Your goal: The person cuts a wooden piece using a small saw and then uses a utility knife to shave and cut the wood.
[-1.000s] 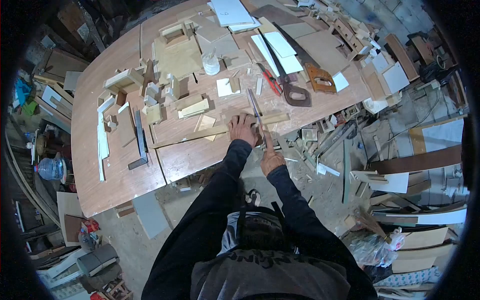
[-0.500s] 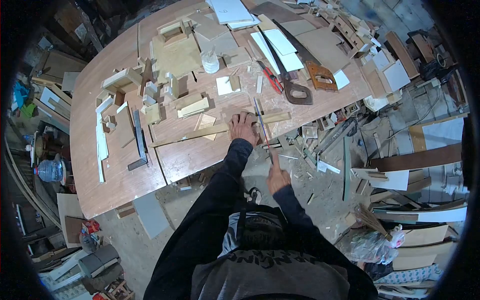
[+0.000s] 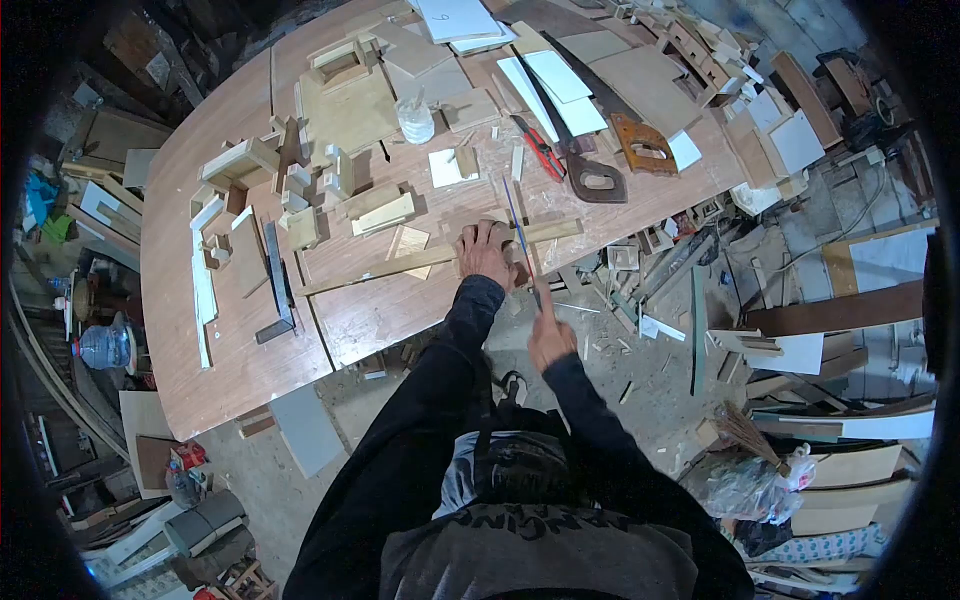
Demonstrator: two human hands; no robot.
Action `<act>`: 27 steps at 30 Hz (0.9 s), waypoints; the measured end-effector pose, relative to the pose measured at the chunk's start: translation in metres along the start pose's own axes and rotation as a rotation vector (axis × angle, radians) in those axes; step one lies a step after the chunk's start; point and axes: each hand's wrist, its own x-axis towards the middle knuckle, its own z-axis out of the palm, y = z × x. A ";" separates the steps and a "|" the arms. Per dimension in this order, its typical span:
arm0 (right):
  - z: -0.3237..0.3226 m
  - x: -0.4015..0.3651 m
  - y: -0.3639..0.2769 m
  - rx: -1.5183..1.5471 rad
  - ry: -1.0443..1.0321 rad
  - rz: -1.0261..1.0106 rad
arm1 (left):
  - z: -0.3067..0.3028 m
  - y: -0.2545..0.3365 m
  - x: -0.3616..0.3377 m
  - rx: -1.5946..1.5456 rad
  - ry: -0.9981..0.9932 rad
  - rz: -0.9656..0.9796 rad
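My left hand [image 3: 484, 254] presses down on a long thin wood strip [image 3: 400, 265] near the table's front edge, fingers bent over it. In my right hand [image 3: 550, 340] is the handle of a narrow hand saw [image 3: 522, 235], index finger stretched along it. Its blade, seen almost edge-on, crosses the strip just right of my left hand. Beneath the strip lies a small flat wood piece [image 3: 411, 243]. Behind it are short pale wood blocks [image 3: 384, 214] and a white square [image 3: 452, 168] with a small block on it.
Red-handled pliers [image 3: 541, 150] and two larger handsaws, one dark-handled [image 3: 597, 182], one brown-handled [image 3: 643, 146], lie at the table's right. A clear plastic cup [image 3: 415, 122] stands farther back. A metal square [image 3: 277, 285] rests on the left. Offcuts [image 3: 625, 258] litter the floor.
My right hand has pushed the saw forward, away from my body, its tip reaching farther over the table. My left hand stays in place on the wood strip.
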 end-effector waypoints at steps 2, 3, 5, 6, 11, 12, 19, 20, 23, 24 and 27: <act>0.015 0.013 0.012 -0.064 0.022 -0.021 | 0.000 -0.003 -0.006 0.020 -0.014 -0.001; 0.020 0.019 0.015 -0.137 0.058 -0.047 | 0.002 -0.004 -0.004 0.021 -0.008 -0.002; 0.005 -0.020 0.009 -0.074 0.016 -0.027 | 0.009 -0.006 -0.005 0.015 0.002 -0.013; 0.006 -0.041 0.018 -0.029 -0.009 0.037 | 0.015 -0.009 -0.003 0.031 0.015 -0.011; -0.016 -0.003 -0.010 -0.121 -0.030 0.002 | 0.004 -0.002 -0.001 0.055 0.037 0.010; -0.009 0.010 -0.011 -0.080 0.015 -0.057 | 0.002 -0.001 -0.001 0.042 0.016 0.002; -0.045 -0.049 -0.023 -0.065 -0.107 0.083 | 0.004 -0.004 -0.006 0.032 -0.001 -0.017; -0.034 -0.032 -0.013 -0.069 -0.099 0.082 | 0.004 -0.002 -0.004 0.031 0.006 -0.005; 0.004 0.009 0.008 -0.137 0.058 -0.161 | 0.006 -0.003 -0.003 0.048 -0.001 -0.011; 0.001 0.006 0.003 -0.133 0.034 -0.115 | 0.005 -0.003 -0.003 0.057 -0.020 -0.018; -0.038 -0.028 -0.031 -0.219 -0.121 0.072 | 0.013 -0.008 -0.003 0.061 0.038 0.004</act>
